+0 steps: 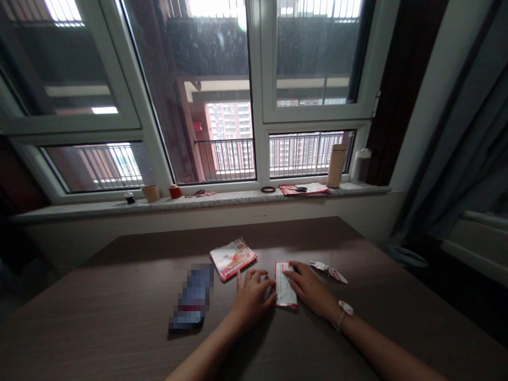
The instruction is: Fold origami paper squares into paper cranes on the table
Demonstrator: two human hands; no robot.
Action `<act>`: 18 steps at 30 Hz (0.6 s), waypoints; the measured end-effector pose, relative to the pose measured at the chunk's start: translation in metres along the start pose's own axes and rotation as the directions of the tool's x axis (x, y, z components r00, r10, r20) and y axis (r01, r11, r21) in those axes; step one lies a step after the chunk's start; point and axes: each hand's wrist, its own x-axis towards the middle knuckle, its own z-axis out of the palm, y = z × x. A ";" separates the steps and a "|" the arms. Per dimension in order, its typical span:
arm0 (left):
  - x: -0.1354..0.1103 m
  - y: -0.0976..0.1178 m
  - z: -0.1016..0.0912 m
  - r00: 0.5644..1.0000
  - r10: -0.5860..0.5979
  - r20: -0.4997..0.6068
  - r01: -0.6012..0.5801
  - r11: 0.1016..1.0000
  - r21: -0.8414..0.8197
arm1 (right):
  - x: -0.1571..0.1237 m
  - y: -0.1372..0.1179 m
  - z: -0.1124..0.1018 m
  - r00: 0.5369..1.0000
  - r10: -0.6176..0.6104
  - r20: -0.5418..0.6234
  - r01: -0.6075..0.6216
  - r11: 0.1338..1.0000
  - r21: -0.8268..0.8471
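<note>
A folded paper, white with red edges and printed lines, lies upright-wise on the brown table between my hands. My left hand rests at its left edge, fingers spread, the thumb and fingertips close to or touching it. From the other side my right hand lies with its fingers stretched over the paper's upper right part, covering some of it. Beyond my left hand is a stack of red and white printed leaflets. A small twisted piece of folded paper sits past my right hand.
A blurred-out dark blue object lies left of my left hand. On the windowsill stand a tan bottle, a paper cup, a red spool-like item, and papers with black-handled scissors.
</note>
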 end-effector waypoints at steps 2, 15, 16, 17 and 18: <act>0.000 0.000 -0.001 1.000 -0.003 -0.003 0.003 1.000 -0.002 | 0.000 0.001 0.001 1.000 0.000 -0.002 0.000 1.000 0.012; 0.000 -0.001 0.000 1.000 -0.009 -0.012 0.009 1.000 0.003 | 0.000 0.003 0.003 1.000 -0.025 -0.008 0.025 0.999 -0.021; 0.000 -0.001 0.000 1.000 -0.009 -0.013 0.009 1.000 0.003 | 0.000 0.003 0.003 1.000 -0.024 -0.010 0.024 0.999 -0.022; 0.000 -0.001 0.000 1.000 -0.008 -0.010 0.008 1.000 0.002 | 0.000 0.002 0.003 1.000 -0.021 -0.012 0.020 1.000 -0.023; 0.000 -0.001 0.000 1.000 -0.011 -0.016 0.011 1.000 0.002 | -0.001 0.002 0.003 1.000 -0.016 -0.014 0.016 1.000 -0.023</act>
